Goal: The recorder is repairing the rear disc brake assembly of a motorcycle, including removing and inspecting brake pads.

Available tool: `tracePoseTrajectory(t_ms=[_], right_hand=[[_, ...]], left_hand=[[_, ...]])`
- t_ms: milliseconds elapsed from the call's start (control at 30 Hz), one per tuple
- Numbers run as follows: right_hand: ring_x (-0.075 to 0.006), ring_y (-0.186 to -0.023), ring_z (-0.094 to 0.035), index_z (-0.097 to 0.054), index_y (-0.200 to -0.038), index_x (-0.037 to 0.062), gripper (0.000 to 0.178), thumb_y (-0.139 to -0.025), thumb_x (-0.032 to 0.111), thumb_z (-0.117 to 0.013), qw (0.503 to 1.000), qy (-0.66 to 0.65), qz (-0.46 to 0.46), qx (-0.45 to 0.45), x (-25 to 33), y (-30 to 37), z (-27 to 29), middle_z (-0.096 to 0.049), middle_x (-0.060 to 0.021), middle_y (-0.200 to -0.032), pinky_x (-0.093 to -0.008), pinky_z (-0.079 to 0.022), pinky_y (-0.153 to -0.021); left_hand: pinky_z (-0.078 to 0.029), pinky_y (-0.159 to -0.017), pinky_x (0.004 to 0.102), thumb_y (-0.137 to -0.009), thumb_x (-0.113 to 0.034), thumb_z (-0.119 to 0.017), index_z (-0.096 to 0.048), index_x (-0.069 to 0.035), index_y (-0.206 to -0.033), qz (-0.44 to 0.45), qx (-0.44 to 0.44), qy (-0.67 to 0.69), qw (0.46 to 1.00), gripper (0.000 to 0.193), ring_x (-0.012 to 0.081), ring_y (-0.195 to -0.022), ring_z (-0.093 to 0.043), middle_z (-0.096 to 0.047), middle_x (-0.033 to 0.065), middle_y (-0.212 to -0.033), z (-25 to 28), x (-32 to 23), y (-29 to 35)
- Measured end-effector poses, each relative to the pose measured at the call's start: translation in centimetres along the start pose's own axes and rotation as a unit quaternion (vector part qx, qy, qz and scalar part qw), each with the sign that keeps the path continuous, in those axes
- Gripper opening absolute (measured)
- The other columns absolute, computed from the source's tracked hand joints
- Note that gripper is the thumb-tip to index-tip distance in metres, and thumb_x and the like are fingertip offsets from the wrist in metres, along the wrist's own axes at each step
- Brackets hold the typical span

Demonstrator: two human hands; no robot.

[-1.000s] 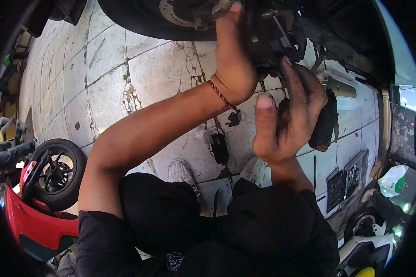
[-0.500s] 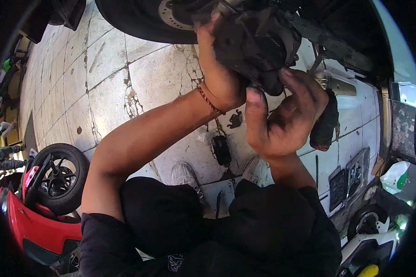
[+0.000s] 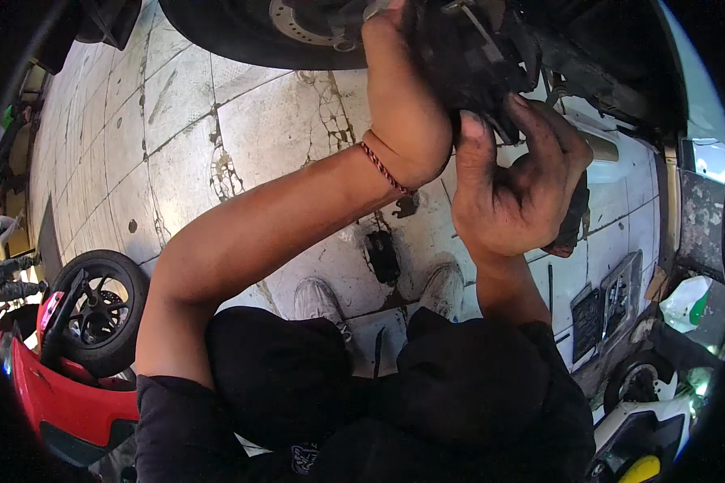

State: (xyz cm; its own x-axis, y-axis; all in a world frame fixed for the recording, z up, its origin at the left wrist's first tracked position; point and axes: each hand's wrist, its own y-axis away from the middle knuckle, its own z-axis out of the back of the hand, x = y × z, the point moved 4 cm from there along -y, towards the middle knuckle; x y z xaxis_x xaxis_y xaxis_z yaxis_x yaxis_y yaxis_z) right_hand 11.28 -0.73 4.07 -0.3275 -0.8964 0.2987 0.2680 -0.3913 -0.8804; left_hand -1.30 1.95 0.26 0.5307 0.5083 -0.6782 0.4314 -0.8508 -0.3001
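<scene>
A black motorcycle part (image 3: pixel 467 68), a bulky dark housing whose exact kind I cannot make out, hangs at the top beside a wheel with a perforated brake disc (image 3: pixel 294 22). My left hand (image 3: pixel 403 88) reaches up along its left side, closed on it; most of those fingers are hidden or cut off by the top edge. Below the part, my right hand (image 3: pixel 519 177) has its thumb and forefinger at the lower edge, pinching there, with the other fingers curled. Dark grime covers the right fingers. A braided bracelet (image 3: pixel 385 169) circles my left wrist.
Cracked white floor tiles (image 3: pixel 274 121) lie beneath, with a black piece (image 3: pixel 383 258) between my shoes. At left stands a red motorcycle (image 3: pixel 72 402) by a black wheel (image 3: pixel 101 310). A dark grimy object (image 3: pixel 573 221) shows behind my right hand; a white bike (image 3: pixel 640 427) is lower right.
Both hands have shifted a little to the right, the left also upward. The black part has moved up and tilted, showing a different side. My view has shifted slightly.
</scene>
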Motion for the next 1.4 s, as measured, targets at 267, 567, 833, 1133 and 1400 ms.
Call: tracePoseTrajectory(t_ms=[267,567,833,1133,1400], right_hand=[[-0.0266,-0.099,-0.061,-0.059,-0.116,-0.0068,0.039,-0.083,0.003,-0.078,1.000,0.011,0.015,-0.002,0.0,-0.2,0.1,-0.059,-0.0178,-0.108,-0.0331,-0.052,-0.079],[-0.0253,-0.097,-0.057,-0.065,-0.107,-0.0017,0.034,-0.081,0.014,-0.081,0.999,0.037,0.029,-0.006,0.4,-0.5,0.2,-0.059,-0.0132,-0.106,-0.0320,-0.049,-0.078],[-0.0248,-0.101,-0.051,-0.069,-0.101,0.0058,0.032,-0.079,0.023,-0.084,0.998,0.056,0.034,0.010,1.5,0.0,-0.4,-0.058,-0.0088,-0.107,-0.0352,-0.046,-0.081],[-0.0245,-0.088,-0.057,-0.065,-0.108,0.0073,0.030,-0.087,0.027,-0.072,0.975,-0.094,-0.199,-0.019,-3.8,5.0,0.3,-0.061,-0.0093,-0.099,-0.0361,-0.048,-0.078],[-0.0405,-0.088,-0.063,-0.064,-0.091,0.0009,0.013,-0.083,0.011,-0.068,0.856,0.116,-0.290,0.412,-9.9,25.0,0.6,-0.064,-0.0216,-0.091,-0.0476,-0.050,-0.077]], left_hand=[[-0.048,-0.097,0.0346,-0.104,-0.051,-0.027,-0.045,-0.004,-0.132,0.038,0.021,0.133,0.990,0.058,0.0205,-0.112,-0.057,-0.057,0.0106,-0.124,0.0,0.2,0.0],[-0.053,-0.096,0.0430,-0.096,-0.067,-0.028,-0.040,-0.004,-0.138,0.151,-0.005,0.116,0.982,0.076,0.0289,-0.112,-0.060,-0.057,0.0174,-0.125,0.7,-0.2,0.3],[-0.051,-0.101,0.0401,-0.093,-0.072,-0.022,-0.047,-0.008,-0.136,0.177,0.140,0.220,0.949,0.080,0.0268,-0.117,-0.060,-0.057,0.0160,-0.130,2.4,-0.5,0.3],[-0.057,-0.079,0.0396,-0.091,-0.070,-0.038,-0.047,-0.011,-0.137,0.304,0.082,0.285,0.905,0.075,0.0298,-0.100,-0.063,-0.054,0.0153,-0.130,3.5,-1.7,1.3],[-0.051,-0.094,0.0509,-0.081,-0.082,-0.039,-0.051,-0.017,-0.138,0.383,0.185,0.384,0.819,0.088,0.0344,-0.124,-0.054,-0.057,0.0128,-0.134,5.9,-0.9,1.2]])
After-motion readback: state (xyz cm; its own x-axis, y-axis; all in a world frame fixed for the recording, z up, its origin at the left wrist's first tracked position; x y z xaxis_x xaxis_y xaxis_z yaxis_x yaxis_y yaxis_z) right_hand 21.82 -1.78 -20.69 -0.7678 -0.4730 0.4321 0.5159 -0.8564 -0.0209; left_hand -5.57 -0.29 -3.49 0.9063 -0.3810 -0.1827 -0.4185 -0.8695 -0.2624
